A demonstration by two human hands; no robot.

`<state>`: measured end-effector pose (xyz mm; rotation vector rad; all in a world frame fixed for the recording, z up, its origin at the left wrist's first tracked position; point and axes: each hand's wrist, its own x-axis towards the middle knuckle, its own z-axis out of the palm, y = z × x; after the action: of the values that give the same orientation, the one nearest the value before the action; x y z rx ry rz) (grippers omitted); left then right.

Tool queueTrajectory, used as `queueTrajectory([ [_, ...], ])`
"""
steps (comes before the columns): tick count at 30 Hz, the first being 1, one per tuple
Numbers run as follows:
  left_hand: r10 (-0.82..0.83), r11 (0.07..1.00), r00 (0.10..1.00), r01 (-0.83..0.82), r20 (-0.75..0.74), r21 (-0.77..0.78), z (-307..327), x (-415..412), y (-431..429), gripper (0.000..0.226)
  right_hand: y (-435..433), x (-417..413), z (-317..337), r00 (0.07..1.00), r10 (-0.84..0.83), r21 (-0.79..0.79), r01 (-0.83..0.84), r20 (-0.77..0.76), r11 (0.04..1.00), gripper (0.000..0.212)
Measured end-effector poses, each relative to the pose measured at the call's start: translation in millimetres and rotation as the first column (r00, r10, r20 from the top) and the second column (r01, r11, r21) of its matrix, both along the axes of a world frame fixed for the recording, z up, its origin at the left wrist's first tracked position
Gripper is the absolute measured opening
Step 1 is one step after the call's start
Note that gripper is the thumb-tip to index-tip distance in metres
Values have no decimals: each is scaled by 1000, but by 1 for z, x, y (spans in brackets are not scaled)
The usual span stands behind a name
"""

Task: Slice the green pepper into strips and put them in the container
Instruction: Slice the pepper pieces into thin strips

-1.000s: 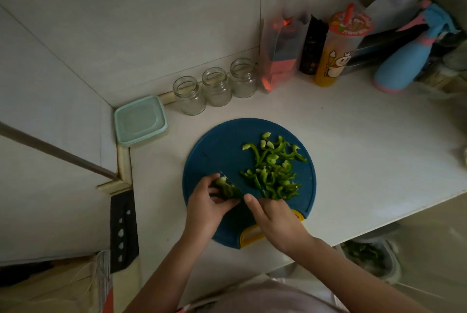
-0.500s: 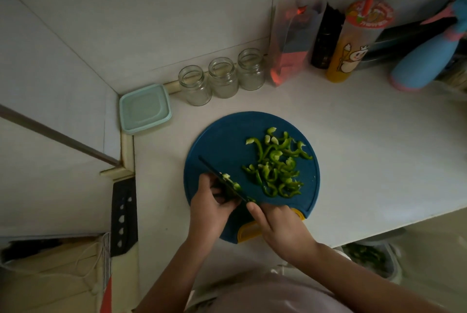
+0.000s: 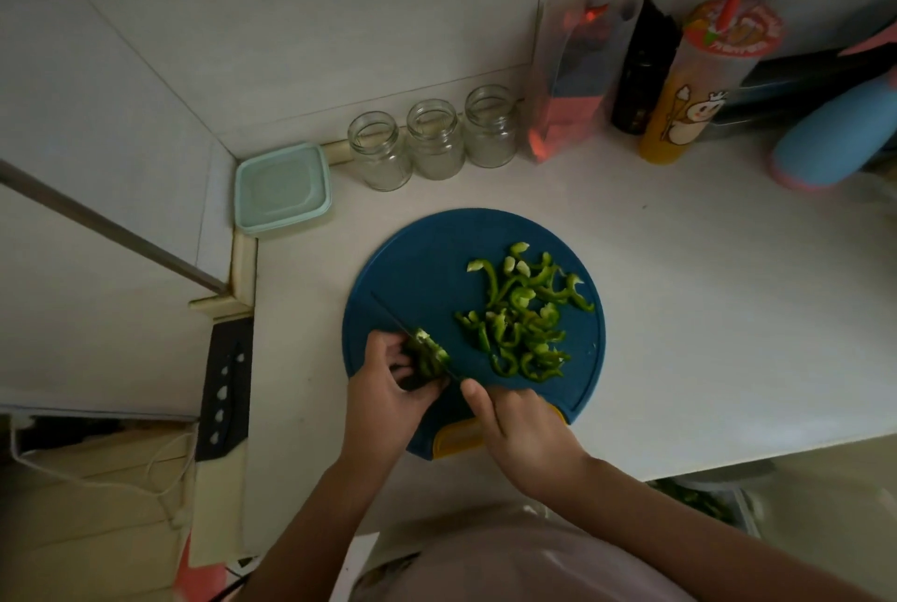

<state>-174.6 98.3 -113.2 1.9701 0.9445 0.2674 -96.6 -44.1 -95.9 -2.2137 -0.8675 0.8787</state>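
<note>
We find the round blue plastic cutting board [image 3: 412, 271] on the white desk [image 3: 704, 310], near its front edge. The heap of cut green pepper strips [image 3: 524, 324] lies on the board's right half. At its front left, the uncut green pepper piece [image 3: 427, 356] sits against the left grip [image 3: 383, 397], and the thin dark knife blade [image 3: 388, 310] from the right grip [image 3: 524, 431] crosses it. Behind the board, three clear glass jars [image 3: 434, 140] stand in a row. The lidded pale-green square plastic container [image 3: 283, 186] sits to their left, in the corner.
</note>
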Motion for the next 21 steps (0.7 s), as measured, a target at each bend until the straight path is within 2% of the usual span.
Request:
queueTrajectory([
  [6,17,1000,1000,-17,7,-6,-2,0,-1,51,2,-4,0,993,42,-71,-34,112,997,56],
  [9,23,1000,1000,-23,11,-12,-1,3,-1,50,6,-4,1,996,8,-46,-4,90,999,69],
  [13,6,999,1000,-6,-4,-42,1,5,5,49,9,1,5,1000,0,-76,0,5,997,57],
  [16,5,998,1000,-6,-20,-63,2,6,9,51,13,7,8,998,69,-114,-68,12,991,70],
  [21,26,996,999,-28,-30,-87,4,8,10,52,18,14,25,992,124,-109,-125,-8,986,50],
])
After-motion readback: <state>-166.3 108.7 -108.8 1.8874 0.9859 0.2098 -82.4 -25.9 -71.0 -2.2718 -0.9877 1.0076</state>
